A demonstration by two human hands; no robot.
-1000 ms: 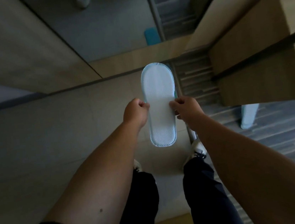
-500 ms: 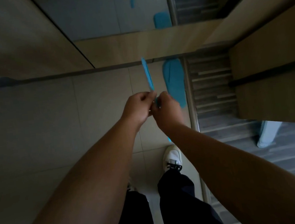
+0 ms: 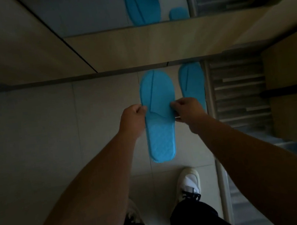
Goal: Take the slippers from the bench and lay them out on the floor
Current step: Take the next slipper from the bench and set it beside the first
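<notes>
Now both hands, left (image 3: 134,117) & right (image 3: 186,110), pinch slipper (image 3: 160,135) edges mid-length; looks light, thin, floppy, so hold sides w/ fingertips.

Your left hand (image 3: 135,116) and right hand (image 3: 186,108) pinch opposite edges of the flat blue disposable slipper (image 3: 160,129), held at 12 o'clock from your white lace-up sneaker (image 3: 189,182). A second blue slipper (image 3: 191,82) lies on the pale tiled floor (image 3: 52,124) at 1 o'clock, just right of the held one, toe against the mirrored wall panel (image 3: 93,7) beyond. The striped wood-plank floor (image 3: 238,92) sits at 3 o'clock.
</notes>
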